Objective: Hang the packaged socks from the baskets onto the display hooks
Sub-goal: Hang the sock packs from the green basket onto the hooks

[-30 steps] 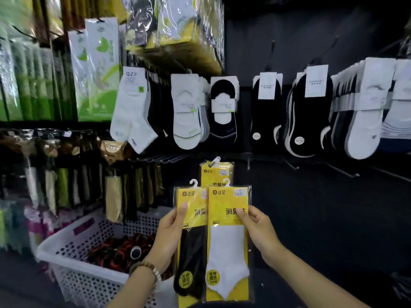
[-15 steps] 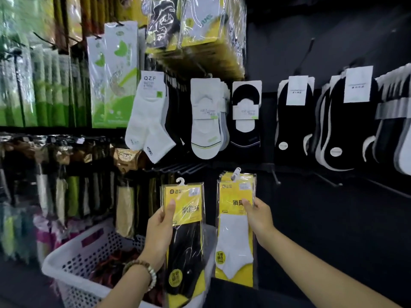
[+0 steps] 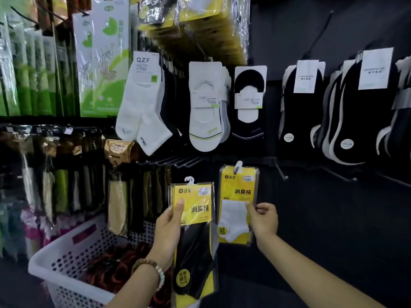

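Left grip [image 3: 168, 227] pinches glossy black-sock pack [image 3: 196, 252], right grip [image 3: 265, 220] white-sock pack [image 3: 235, 196].

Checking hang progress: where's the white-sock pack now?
Head view, centre-right: the white-sock pack is pinched by the right hand, right of the black-sock pack in the left hand.

"QZF", "7A": white sock label [image 3: 145, 66]; "消臭袜": black-sock pack [image 3: 199, 208], white-sock pack [image 3: 236, 192].

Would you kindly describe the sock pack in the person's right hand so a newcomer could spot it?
Find the black display wall, then look low on it, just right of the white basket. Two yellow packs are held up there; the right hand pinches the white-sock pack, the one farther right. Its neighbour, the black-sock pack in the left hand, shows a black sock instead.
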Demonstrator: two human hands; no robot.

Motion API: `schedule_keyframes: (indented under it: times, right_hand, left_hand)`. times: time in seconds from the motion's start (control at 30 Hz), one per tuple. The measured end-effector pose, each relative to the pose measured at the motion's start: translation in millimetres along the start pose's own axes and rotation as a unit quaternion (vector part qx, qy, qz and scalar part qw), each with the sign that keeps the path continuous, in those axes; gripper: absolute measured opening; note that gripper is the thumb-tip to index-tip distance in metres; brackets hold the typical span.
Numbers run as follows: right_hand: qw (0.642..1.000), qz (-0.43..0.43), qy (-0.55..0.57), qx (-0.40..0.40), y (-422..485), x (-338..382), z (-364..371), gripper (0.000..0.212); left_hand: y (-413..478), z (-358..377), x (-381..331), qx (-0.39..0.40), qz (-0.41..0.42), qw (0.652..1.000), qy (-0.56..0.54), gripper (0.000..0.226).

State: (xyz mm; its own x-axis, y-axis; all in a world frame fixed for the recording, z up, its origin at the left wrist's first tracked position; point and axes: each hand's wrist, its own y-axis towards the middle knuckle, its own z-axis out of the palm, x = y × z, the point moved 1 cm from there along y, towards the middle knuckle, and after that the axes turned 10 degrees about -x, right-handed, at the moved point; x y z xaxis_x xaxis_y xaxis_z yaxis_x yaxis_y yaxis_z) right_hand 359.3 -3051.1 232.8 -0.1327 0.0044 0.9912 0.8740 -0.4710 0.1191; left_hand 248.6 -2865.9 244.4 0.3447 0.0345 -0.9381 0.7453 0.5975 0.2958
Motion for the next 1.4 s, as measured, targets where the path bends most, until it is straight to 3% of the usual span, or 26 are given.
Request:
schedule_keyframes:
  times: [0.17,0.27,0.37,0.47,0.57,0.83,0.97,1.1,1.2,1.3,1.4]
  right_hand:
    - [0.975,-0.023,0.027,0.219,-49.8,24.9,-12.6,0.007]
    - [0.966,-0.026,0.054,0.251,-68.7,35.5,-20.1,0.019]
    - [0.967,-0.019,0.071,0.244,-72.1,39.9,-30.3,0.024]
    - [0.965,0.000,0.096,0.244,-67.9,39.9,-40.7,0.021]
    - [0.973,0.006,0.099,0.206,-58.1,39.0,-50.0,0.015]
    - [0.979,-0.049,0.101,0.170,-25.8,54.8,-44.2,0.010]
    - [0.981,-0.060,0.066,0.171,-12.8,51.8,-21.9,0.010]
    - [0.992,0.024,0.060,0.109,4.9,39.0,-1.6,0.008]
    - [0.995,0.060,0.040,0.067,15.5,30.5,2.8,0.014]
    - [0.998,0.049,0.001,0.028,19.1,22.2,-4.4,0.020]
    - [0.999,0.032,-0.032,0.004,14.8,14.9,-17.5,0.022]
  left_hand:
    - [-12.8,12.5,-2.0,0.021,-0.029,0.999,-0.021,0.018]
    - [-24.1,22.1,-6.1,0.037,-0.056,0.997,-0.034,0.034]
    - [-32.0,27.8,-11.7,0.037,-0.063,0.997,-0.039,0.041]
    - [-33.6,28.8,-16.6,0.032,-0.050,0.998,-0.015,0.033]
    - [-25.0,22.3,-22.0,0.004,-0.014,1.000,0.027,0.025]
    - [7.0,-6.0,-32.1,-0.041,0.095,0.988,0.113,0.037]
    - [14.7,-8.7,-33.8,-0.033,0.102,0.989,0.102,0.029]
    - [17.1,-4.2,-33.0,-0.023,0.095,0.991,0.090,0.021]
    - [17.6,-0.8,-31.4,-0.015,0.086,0.992,0.092,0.023]
    - [19.5,1.7,-24.4,0.000,0.075,0.993,0.091,0.038]
    - [17.5,4.6,-19.4,0.010,0.060,0.993,0.100,0.038]
